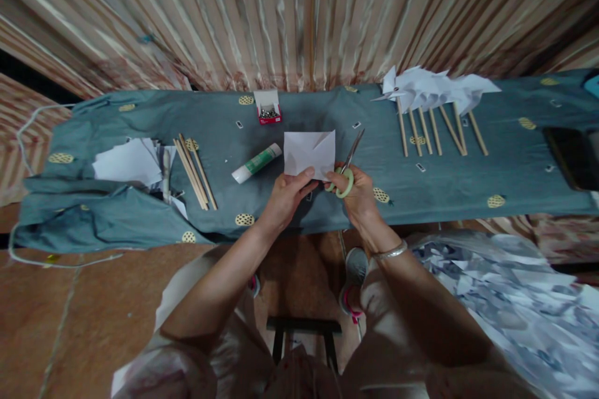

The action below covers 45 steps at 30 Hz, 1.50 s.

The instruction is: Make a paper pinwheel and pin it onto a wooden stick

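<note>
A folded white paper (309, 153) sits in front of me over the grey-blue cloth (468, 168). My left hand (285, 196) pinches its lower edge, thumb on top. My right hand (358, 193) grips green-handled scissors (347, 168), fingers through the loops, blades pointing away beside the paper's right edge. The right hand also touches the paper's lower right corner.
A glue stick (257, 163) lies left of the paper, and a small red box of pins (268, 107) behind it. Wooden sticks (194, 169) and paper scraps (128, 162) lie at left. Paper pinwheels on sticks (435, 109) lie at right. A dark phone (573, 159) rests far right.
</note>
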Each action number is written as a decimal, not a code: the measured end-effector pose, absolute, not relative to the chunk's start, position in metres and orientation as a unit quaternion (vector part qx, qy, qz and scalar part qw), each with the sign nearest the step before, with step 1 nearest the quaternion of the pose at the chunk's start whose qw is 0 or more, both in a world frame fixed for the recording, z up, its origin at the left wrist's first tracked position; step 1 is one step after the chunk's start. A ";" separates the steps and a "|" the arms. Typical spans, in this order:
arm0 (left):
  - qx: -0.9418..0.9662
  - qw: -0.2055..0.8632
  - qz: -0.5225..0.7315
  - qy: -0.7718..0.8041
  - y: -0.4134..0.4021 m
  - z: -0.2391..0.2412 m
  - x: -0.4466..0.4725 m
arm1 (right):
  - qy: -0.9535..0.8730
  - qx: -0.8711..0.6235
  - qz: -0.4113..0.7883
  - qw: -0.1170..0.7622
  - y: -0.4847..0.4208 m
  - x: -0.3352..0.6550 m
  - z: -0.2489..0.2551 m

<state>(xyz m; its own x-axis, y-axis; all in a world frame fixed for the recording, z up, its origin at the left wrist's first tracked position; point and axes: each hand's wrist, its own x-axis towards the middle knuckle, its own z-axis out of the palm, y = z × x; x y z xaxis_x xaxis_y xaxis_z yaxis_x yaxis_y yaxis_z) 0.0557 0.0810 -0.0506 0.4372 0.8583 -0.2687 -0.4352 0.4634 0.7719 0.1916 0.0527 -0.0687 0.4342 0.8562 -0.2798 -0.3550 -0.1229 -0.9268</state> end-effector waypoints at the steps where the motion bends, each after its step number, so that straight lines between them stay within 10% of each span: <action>1: 0.310 0.784 0.415 0.343 0.081 -0.053 0.058 | -0.228 -0.571 0.483 0.623 0.053 0.190 -0.069; 18: 0.193 0.749 0.490 0.403 0.099 -0.050 0.054 | -0.310 -0.567 0.511 0.567 0.049 0.182 -0.067; 33: 0.222 0.741 0.497 0.393 0.107 -0.044 0.045 | -0.444 -0.540 0.639 0.321 0.028 0.203 -0.039; 45: 0.212 0.754 0.469 0.408 0.102 -0.044 0.051 | -0.443 -0.537 0.638 0.329 0.030 0.204 -0.038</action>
<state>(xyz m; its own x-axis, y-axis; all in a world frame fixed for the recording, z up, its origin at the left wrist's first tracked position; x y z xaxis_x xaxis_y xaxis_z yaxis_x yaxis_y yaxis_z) 0.0509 0.1019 -0.0437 0.2272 0.8800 -0.4171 -0.5348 0.4707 0.7017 0.2038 0.0299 -0.0377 -0.2068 0.8952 -0.3948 0.0556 -0.3921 -0.9182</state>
